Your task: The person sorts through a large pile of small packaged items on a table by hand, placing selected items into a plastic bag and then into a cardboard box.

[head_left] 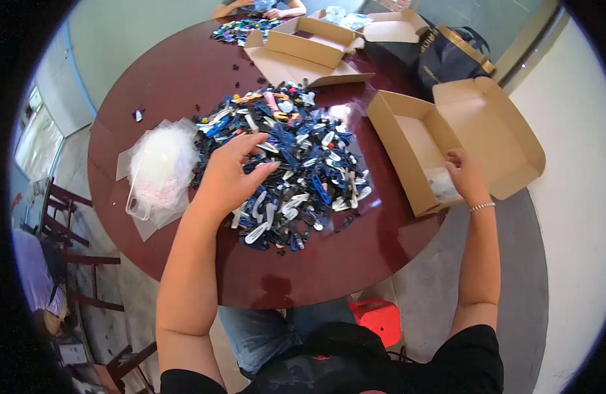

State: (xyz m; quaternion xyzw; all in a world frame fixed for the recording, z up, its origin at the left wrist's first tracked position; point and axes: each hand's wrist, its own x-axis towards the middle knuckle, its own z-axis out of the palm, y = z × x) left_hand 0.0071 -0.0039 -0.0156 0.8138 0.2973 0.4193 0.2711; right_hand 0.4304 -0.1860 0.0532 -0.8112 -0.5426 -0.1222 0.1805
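A large pile of hair clips, mostly blue, black and white, lies on the dark red round table. Over the pile's left part is my left hand, its thumb and fingers apart with nothing seen between them. My right hand is at the near end of an open cardboard box on the right, its fingers curled inward. Whether it holds anything is hidden. Just below its fingers, clear plastic packets lie inside the box.
A stack of clear plastic bags lies left of the pile. Behind are another open box, a black bag and a second heap of clips, with another person's hands beside it. A red stool stands below the table.
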